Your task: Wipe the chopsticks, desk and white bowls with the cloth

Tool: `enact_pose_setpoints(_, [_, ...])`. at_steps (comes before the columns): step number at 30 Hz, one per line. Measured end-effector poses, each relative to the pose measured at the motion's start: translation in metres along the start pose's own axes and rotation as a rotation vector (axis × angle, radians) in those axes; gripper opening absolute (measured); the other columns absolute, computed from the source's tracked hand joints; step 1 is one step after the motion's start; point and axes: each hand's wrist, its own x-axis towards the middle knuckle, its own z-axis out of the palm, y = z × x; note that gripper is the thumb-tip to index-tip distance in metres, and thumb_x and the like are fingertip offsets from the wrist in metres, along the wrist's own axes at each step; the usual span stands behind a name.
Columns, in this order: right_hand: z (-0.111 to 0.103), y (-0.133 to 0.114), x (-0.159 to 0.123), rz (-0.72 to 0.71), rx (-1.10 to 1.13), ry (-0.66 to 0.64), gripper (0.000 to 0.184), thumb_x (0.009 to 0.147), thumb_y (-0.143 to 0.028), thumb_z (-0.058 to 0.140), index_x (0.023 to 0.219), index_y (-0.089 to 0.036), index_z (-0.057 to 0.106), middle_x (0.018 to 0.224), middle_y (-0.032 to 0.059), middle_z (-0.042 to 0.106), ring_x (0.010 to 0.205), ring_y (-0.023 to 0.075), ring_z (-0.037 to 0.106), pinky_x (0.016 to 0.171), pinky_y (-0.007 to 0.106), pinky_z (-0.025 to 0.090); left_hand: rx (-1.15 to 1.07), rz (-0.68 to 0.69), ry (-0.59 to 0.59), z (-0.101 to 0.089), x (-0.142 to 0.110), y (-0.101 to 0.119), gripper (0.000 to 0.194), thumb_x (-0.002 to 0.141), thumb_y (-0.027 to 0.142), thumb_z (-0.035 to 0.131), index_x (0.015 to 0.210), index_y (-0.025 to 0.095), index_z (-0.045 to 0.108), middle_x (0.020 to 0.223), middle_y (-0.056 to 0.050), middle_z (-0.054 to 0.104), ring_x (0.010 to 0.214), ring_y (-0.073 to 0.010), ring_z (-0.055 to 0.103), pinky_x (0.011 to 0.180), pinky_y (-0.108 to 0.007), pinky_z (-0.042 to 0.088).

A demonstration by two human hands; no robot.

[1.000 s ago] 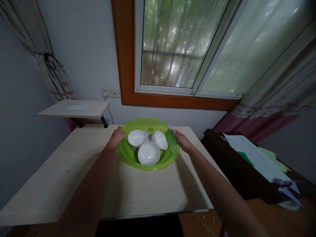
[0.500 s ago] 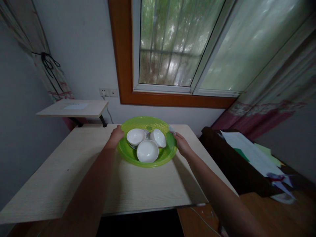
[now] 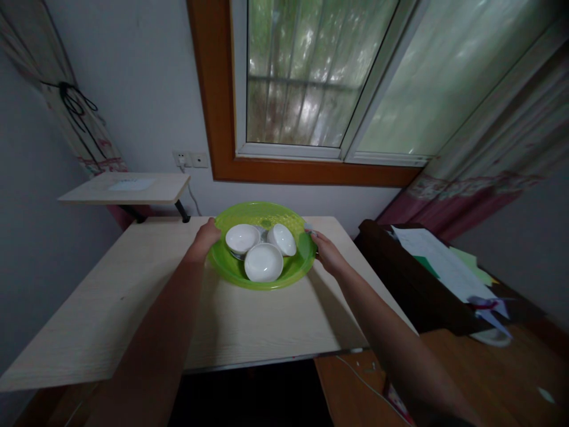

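Note:
A round green plastic basin (image 3: 226, 276) is at the far side of the table, held at both sides. Inside it are three white bowls: one at the left (image 3: 242, 238), one at the front (image 3: 264, 263) and a tilted one at the right (image 3: 283, 239). Something clear or greyish shows between and under them, too hidden to name. My left hand (image 3: 207, 233) is closed on the basin's left rim. On the opposite rim my right hand (image 3: 326, 252) is closed, its fingers partly hidden beneath; a pale blurred patch shows by its fingertips.
The basin is over a light wooden table (image 3: 128, 296). A small raised shelf (image 3: 164, 188) with a paper stands at the back left, near a wall socket (image 3: 190, 159). Behind is a window. To the right, a dark brown piece of furniture (image 3: 377, 261) bears papers (image 3: 435, 261).
The whole view has shifted slightly, with the scene sitting a little higher and further left. Both hands keep their hold on the basin, and the bowls stay in place inside it.

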Motion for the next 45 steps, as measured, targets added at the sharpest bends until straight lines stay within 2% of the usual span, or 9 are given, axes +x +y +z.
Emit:
enact_pose_setpoints(10, [0.024,-0.027,0.059,-0.053,-0.013,-0.041,0.027,0.098,-0.047,0.069,0.113,-0.025,0.075,0.107,0.0068,0.085,0.096,0.0270,0.078,0.096,0.042,0.063,-0.011,-0.051,0.016,0.001,-0.005,0.001,0.048,0.107,0.024,0.066,0.153,0.015,0.059,0.149,-0.028,0.074,0.138,-0.0396,0.074,0.102,-0.041,0.059])
enact_pose_setpoints(17, [0.012,-0.005,0.027,-0.111,-0.039,-0.027,0.032,0.096,-0.048,0.073,0.119,-0.027,0.078,0.120,0.0059,0.085,0.106,0.0258,0.078,0.100,0.040,0.063,-0.002,-0.059,0.029,0.003,-0.010,0.002,0.044,0.107,0.022,0.064,0.150,0.013,0.059,0.148,-0.030,0.074,0.136,-0.0396,0.075,0.100,-0.041,0.060])
enact_pose_setpoints(27, [-0.007,0.003,-0.013,0.030,0.018,-0.053,0.035,0.100,-0.051,0.070,0.128,-0.031,0.077,0.129,0.0062,0.082,0.104,0.0262,0.077,0.087,0.038,0.064,-0.032,-0.026,0.027,0.001,-0.017,-0.005,0.055,0.097,0.022,0.074,0.149,0.006,0.062,0.140,-0.035,0.075,0.127,-0.0432,0.079,0.091,-0.040,0.063])
enact_pose_setpoints(30, [-0.005,-0.004,0.001,0.043,0.022,-0.045,0.032,0.101,-0.047,0.070,0.127,-0.031,0.077,0.130,0.0053,0.083,0.104,0.0255,0.077,0.084,0.036,0.063,-0.038,0.012,-0.046,-0.010,-0.021,-0.017,0.040,0.092,0.026,0.079,0.128,0.010,0.076,0.119,-0.028,0.083,0.107,-0.0402,0.084,0.082,-0.039,0.065])
enact_pose_setpoints(32, [-0.003,-0.008,0.014,0.026,0.021,-0.047,0.031,0.099,-0.047,0.072,0.124,-0.030,0.077,0.126,0.0055,0.083,0.104,0.0263,0.077,0.085,0.037,0.063,-0.078,0.018,-0.218,-0.021,-0.021,-0.029,0.022,0.095,0.035,0.076,0.100,0.014,0.081,0.096,-0.020,0.085,0.086,-0.0351,0.084,0.073,-0.038,0.065])
enact_pose_setpoints(34, [0.000,-0.012,0.027,-0.016,0.021,-0.070,0.028,0.098,-0.045,0.073,0.119,-0.027,0.078,0.120,0.0061,0.084,0.104,0.0269,0.077,0.089,0.038,0.063,-0.075,0.010,-0.404,-0.034,-0.017,-0.040,0.038,0.099,0.046,0.072,0.075,0.017,0.076,0.076,-0.016,0.080,0.070,-0.0296,0.080,0.067,-0.034,0.062])
enact_pose_setpoints(36, [0.003,-0.017,0.040,-0.050,0.008,-0.106,0.024,0.098,-0.042,0.071,0.112,-0.025,0.078,0.114,0.0064,0.085,0.102,0.0266,0.076,0.094,0.039,0.063,-0.002,0.034,-0.442,-0.046,-0.008,-0.047,0.047,0.097,0.053,0.073,0.065,0.019,0.073,0.069,-0.015,0.078,0.062,-0.0271,0.075,0.064,-0.033,0.059])
enact_pose_setpoints(42, [0.005,-0.026,0.061,-0.029,-0.039,-0.182,0.018,0.099,-0.037,0.069,0.107,-0.023,0.078,0.108,0.0075,0.085,0.096,0.0272,0.076,0.097,0.042,0.062,0.161,0.198,-0.037,-0.050,0.022,-0.021,0.024,0.093,0.042,0.079,0.091,0.019,0.085,0.091,-0.017,0.084,0.095,-0.0356,0.082,0.084,-0.038,0.061])
enact_pose_setpoints(45, [0.005,-0.025,0.063,-0.035,-0.035,-0.192,0.019,0.099,-0.038,0.069,0.109,-0.024,0.077,0.109,0.0067,0.085,0.097,0.0274,0.076,0.098,0.042,0.061,0.071,0.248,0.005,-0.031,0.026,-0.003,0.031,0.099,0.040,0.075,0.119,0.018,0.084,0.116,-0.017,0.086,0.109,-0.0336,0.080,0.090,-0.034,0.060])
